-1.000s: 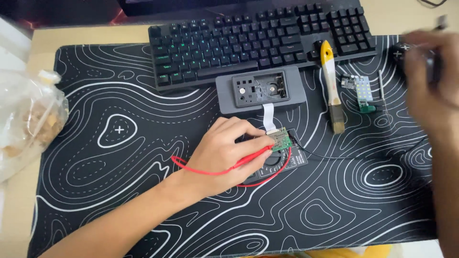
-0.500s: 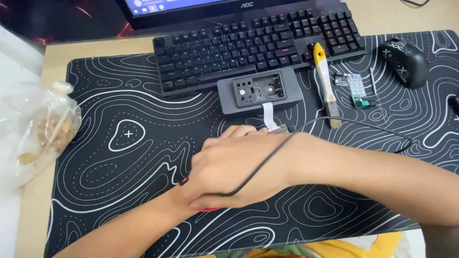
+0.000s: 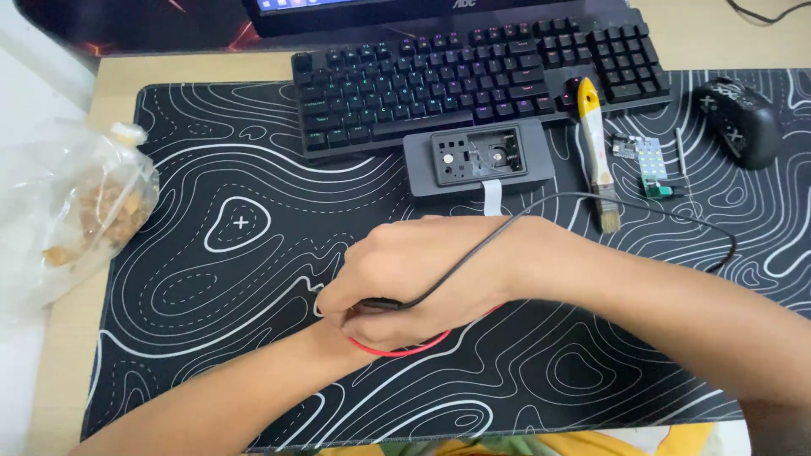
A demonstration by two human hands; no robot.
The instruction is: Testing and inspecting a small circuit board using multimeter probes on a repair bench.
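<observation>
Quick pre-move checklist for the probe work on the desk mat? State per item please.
1. Right hand grips the black lead: ok.
2. Left hand under the right one, its hold: cannot tell.
3. Red lead free of snags: ok, loops out below the hands.
4. Small board under the hands: cannot tell, hidden.
5. Grey opened case apart from the hands: ok.
6. Brush off the black lead: not ok, its bristle end meets the lead.

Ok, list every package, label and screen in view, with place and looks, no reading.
Clear plastic bag: far left, off the mat, crumpled, brown pieces inside.
Monitor: top edge behind the keyboard, dark frame, a lit strip of screen showing.
No readable-size labels elsewhere.
</observation>
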